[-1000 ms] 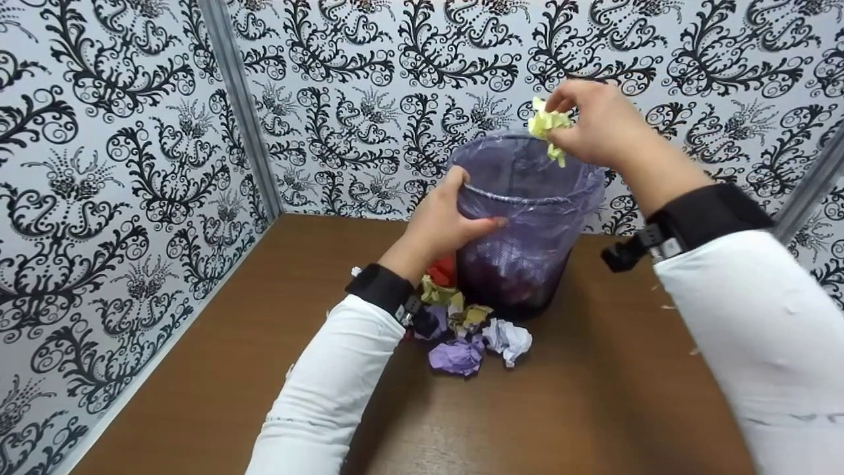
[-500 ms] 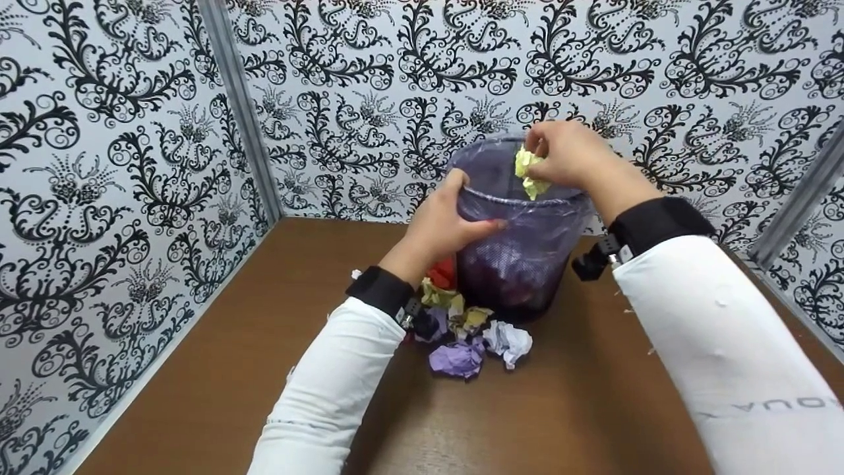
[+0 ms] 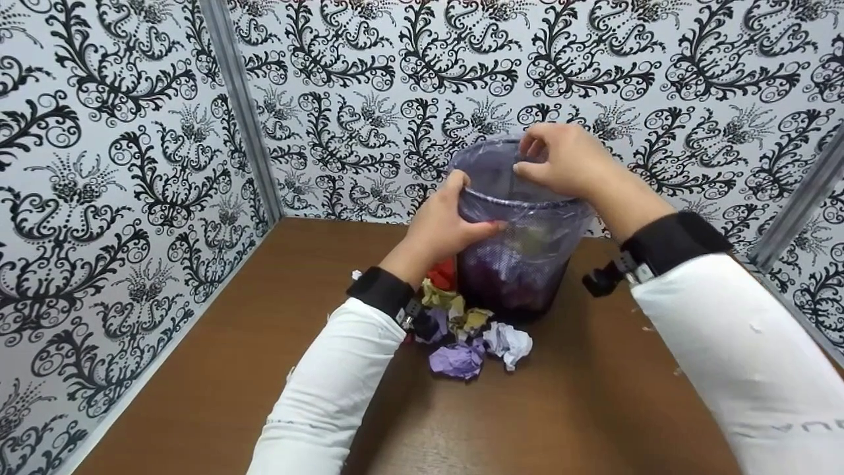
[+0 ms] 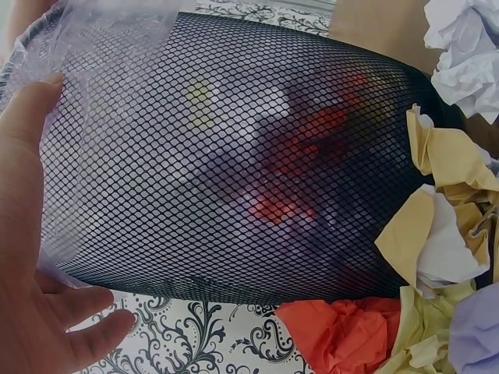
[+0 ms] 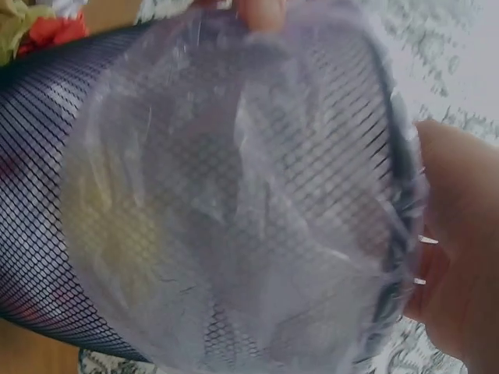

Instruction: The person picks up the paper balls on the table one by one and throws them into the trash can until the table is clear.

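Note:
A black mesh wastebasket [image 3: 511, 280] stands on the table, lined with a thin translucent purple bag [image 3: 488, 161]. My left hand [image 3: 438, 221] grips its upper left side by the rim, thumb across the outside. Over the mouth, toward the right, is my right hand [image 3: 567, 161], with thumb and fingers apart and nothing between them. A yellow crumpled paper ball [image 5: 117, 226] shows blurred through the liner in the right wrist view, inside the basket just below the hand. Red paper [image 4: 284, 206] and other crumpled pieces show through the mesh lower down in the left wrist view.
Beside the basket's base lie several crumpled papers: a purple one [image 3: 456, 359], a white one [image 3: 508, 343], a tan one [image 3: 471, 320] and a red one [image 3: 443, 274]. Patterned walls [image 3: 369, 86] stand behind and at the left of the brown table [image 3: 264, 330].
My right hand came left and down over the basket's mouth with the yellow paper ball, then let it go. The ball dropped inside. My left hand stayed on the rim.

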{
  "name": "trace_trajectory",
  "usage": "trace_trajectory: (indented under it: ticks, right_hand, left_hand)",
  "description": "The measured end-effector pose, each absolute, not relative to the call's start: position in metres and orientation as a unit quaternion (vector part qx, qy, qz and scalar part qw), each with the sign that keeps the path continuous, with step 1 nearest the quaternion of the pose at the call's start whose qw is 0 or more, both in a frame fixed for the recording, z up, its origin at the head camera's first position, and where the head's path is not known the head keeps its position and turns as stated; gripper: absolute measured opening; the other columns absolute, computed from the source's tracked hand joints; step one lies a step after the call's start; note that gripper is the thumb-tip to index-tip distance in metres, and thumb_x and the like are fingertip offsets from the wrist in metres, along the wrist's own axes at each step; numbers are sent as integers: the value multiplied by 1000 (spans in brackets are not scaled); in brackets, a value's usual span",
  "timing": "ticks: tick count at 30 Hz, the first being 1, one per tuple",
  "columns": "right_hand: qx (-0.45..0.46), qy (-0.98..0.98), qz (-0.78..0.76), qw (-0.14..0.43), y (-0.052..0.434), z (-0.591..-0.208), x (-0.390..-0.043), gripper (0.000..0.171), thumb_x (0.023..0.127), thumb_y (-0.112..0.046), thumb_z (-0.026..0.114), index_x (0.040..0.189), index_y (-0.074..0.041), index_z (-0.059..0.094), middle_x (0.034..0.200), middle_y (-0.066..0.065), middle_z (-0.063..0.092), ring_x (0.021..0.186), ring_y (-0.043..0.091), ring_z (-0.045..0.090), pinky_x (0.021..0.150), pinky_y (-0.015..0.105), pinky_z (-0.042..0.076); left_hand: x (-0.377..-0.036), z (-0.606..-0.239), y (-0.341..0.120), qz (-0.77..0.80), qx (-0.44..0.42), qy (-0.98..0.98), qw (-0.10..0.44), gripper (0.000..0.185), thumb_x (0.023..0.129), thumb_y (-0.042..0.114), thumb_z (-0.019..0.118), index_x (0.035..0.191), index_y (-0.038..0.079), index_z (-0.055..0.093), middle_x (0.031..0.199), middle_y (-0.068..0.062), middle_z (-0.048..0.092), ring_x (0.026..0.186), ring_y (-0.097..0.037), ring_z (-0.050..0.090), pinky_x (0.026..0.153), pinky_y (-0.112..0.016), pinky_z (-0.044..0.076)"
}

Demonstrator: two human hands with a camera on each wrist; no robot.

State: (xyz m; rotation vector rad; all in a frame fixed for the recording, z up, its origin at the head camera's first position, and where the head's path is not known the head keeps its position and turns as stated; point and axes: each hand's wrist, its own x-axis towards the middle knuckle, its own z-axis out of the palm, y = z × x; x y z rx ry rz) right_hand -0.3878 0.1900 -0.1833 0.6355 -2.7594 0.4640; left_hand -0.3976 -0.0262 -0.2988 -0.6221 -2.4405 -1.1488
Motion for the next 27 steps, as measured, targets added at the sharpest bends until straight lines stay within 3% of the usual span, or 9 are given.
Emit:
trace_trajectory:
  ticks: [7, 15, 20, 27]
  right_hand:
    - [313, -899, 157, 262, 185, -197, -347, 30, 90, -36, 68, 99, -8, 64, 88, 4, 63, 75, 18, 58, 65, 34, 53]
    - [479, -780, 136, 379, 182, -241, -299, 16, 82, -21, 74, 87, -7, 68, 81, 5, 68, 74, 17, 64, 70, 32, 55]
    - [518, -768, 160, 342, 184, -279, -286, 17, 79, -21, 77, 88, -11, 68, 84, -2, 67, 78, 12, 63, 71, 29, 55]
    - [475, -821, 173, 265, 192, -331, -288, 26, 79, -27, 79, 100, -15, 68, 96, -8, 68, 89, 10, 64, 79, 32, 55]
  left_hand:
    - [-398, -298, -26, -413, -229, -861, 190, 84, 54, 76, 77, 113, 26, 44, 104, 9, 58, 91, -9, 59, 81, -31, 53]
    - [-397, -299, -26, -412, -224, -864, 183, 81, 56, 70, 80, 113, 26, 44, 100, 7, 59, 87, -11, 60, 77, -29, 54]
    - [-397, -297, -26, -413, -217, -866, 180, 84, 53, 73, 79, 113, 26, 44, 102, 8, 58, 88, -11, 60, 77, -30, 53]
    - [-396, -299, -26, -411, -217, -864, 191, 83, 53, 74, 79, 110, 26, 45, 98, 8, 59, 86, -10, 60, 76, -30, 52]
